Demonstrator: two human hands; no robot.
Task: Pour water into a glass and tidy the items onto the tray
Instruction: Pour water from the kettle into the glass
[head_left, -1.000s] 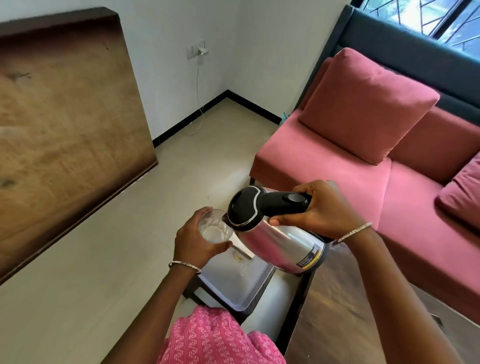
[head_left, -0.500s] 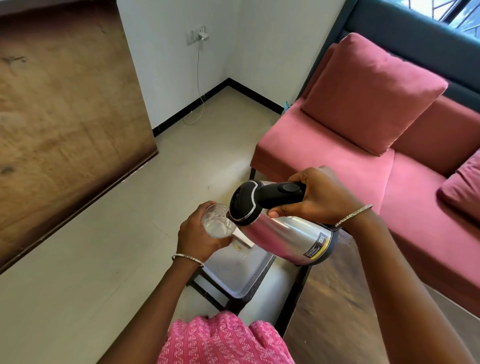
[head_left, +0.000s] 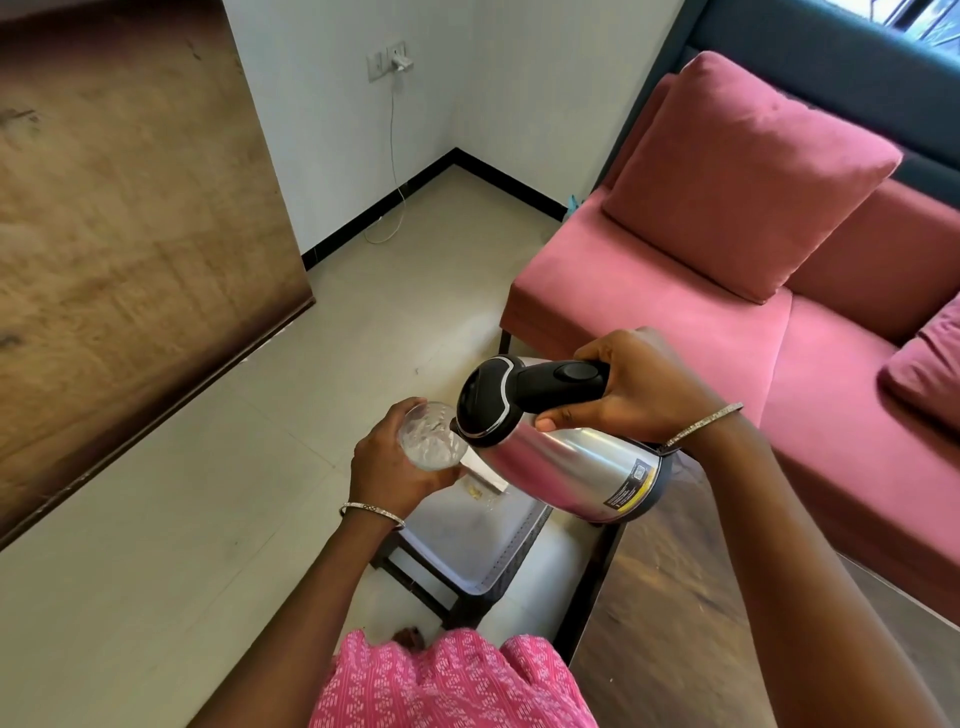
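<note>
My right hand (head_left: 639, 387) grips the black handle of a steel kettle (head_left: 566, 475) with a black lid, tipped steeply to the left. Its spout meets the rim of a clear glass (head_left: 431, 439) with water in it, which my left hand (head_left: 387, 467) holds from the side and below. Both are held in the air over a pale grey tray (head_left: 488, 545), which rests on a small dark stool. A white folded paper and a few yellow crumbs lie on the tray's far end.
A pink sofa (head_left: 779, 322) with cushions stands to the right. A brown wooden table top (head_left: 665, 613) lies at lower right, beside the tray. A large wooden board (head_left: 130, 208) leans at the left. A charger cable hangs from the wall socket (head_left: 389, 60).
The kettle has tipped further, its base lifting, while the glass stays at the spout. Water in the glass looks more stirred. The view has shifted slightly downward.
</note>
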